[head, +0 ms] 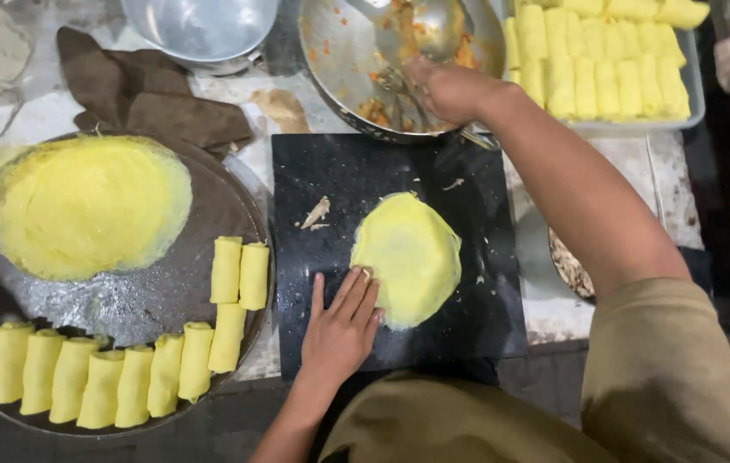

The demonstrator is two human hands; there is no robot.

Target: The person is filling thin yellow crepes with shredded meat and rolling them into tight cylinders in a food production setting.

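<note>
Nearest the camera, the left hand [341, 330] lies flat on a black board [468, 317], its grip apart, fingertips touching the near left edge of a round yellow crepe [408, 257] spread in the board's middle. Far across the board, the right hand [449, 88] has its grip closed on a spoon [392, 81] inside a metal bowl [335, 43] of orange filling. On the left, a round tray [125, 304] holds a stack of crepes [82, 206] and a row of rolled crepes [116, 381]. Far right on the worktop, another tray [695, 94] is packed with rolls. A brown cloth [146, 99] lies far left.
</note>
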